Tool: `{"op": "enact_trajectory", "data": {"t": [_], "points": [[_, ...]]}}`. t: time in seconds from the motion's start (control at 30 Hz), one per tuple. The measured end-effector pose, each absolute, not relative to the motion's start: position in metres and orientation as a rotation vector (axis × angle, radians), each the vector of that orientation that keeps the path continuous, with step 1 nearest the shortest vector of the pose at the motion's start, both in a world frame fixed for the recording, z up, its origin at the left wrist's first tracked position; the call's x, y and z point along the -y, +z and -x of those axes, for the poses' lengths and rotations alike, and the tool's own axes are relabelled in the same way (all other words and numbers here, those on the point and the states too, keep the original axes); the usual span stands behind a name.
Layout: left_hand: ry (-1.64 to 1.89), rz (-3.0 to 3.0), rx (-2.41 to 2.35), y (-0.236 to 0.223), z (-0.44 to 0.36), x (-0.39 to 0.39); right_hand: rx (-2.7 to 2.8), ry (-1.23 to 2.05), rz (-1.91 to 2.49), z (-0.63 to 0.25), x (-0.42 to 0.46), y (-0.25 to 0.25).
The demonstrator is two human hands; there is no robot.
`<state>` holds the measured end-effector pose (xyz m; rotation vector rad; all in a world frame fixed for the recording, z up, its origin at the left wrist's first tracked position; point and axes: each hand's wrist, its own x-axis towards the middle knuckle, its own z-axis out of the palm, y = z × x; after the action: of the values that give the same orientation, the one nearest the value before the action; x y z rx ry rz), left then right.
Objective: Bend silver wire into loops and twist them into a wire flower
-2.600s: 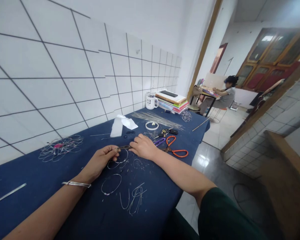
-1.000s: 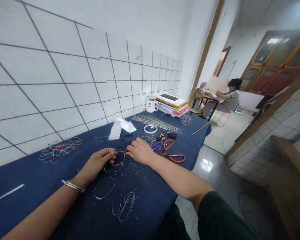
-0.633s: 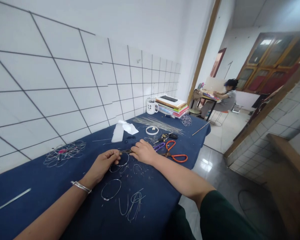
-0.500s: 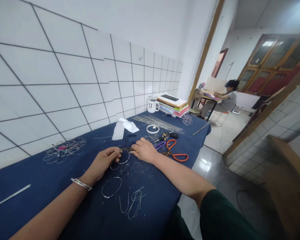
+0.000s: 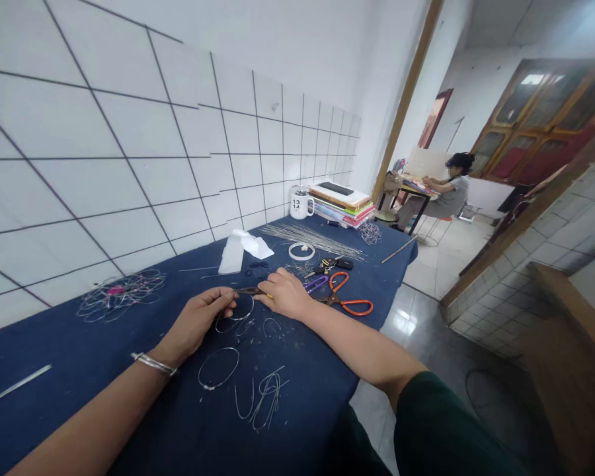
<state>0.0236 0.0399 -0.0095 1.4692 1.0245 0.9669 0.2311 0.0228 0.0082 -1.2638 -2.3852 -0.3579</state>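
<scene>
Light is diffuse; floor (image 5: 403,320) shows glare; worktop (image 5: 171,426) darkens toward its near edge; frame edges stretch, blur.

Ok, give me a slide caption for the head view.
Left hand at tip of plier-like tool in right hand; wire ring nearby on blue cloth.

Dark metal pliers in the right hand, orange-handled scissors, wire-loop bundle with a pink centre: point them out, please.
Dark metal pliers (image 5: 249,291): head view, on the bare metal front part.
Orange-handled scissors (image 5: 333,299): head view, on the metal near the pivot.
Wire-loop bundle (image 5: 115,290): head view, on the pink centre.
</scene>
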Motion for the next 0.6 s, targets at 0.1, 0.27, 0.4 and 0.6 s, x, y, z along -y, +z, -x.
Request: {"op": "enact_trajectory", "data": {"t": [0.1, 0.27, 0.4, 0.6], "points": [[0.99, -1.443, -1.032, -0.0089, -0.0237, -0.0388, 2.363, -0.347, 1.247, -0.2307, -0.0222, 0.0071], [0.985, -1.409, -1.02, -0.008, -0.0243, -0.0383, 2.377, -0.32, 1.23, -0.2308, -0.0218, 0.0074], [0.999, -1.397, -1.033, -0.0074, -0.0242, -0.0385, 2.378, -0.272, 1.253, -0.2297, -0.0232, 0.0059], [1.037, -1.406, -1.013, -0.0064, -0.0231, -0.0379, 2.382, -0.166, 1.25, -0.2275, -0.0275, 0.0033]]}}
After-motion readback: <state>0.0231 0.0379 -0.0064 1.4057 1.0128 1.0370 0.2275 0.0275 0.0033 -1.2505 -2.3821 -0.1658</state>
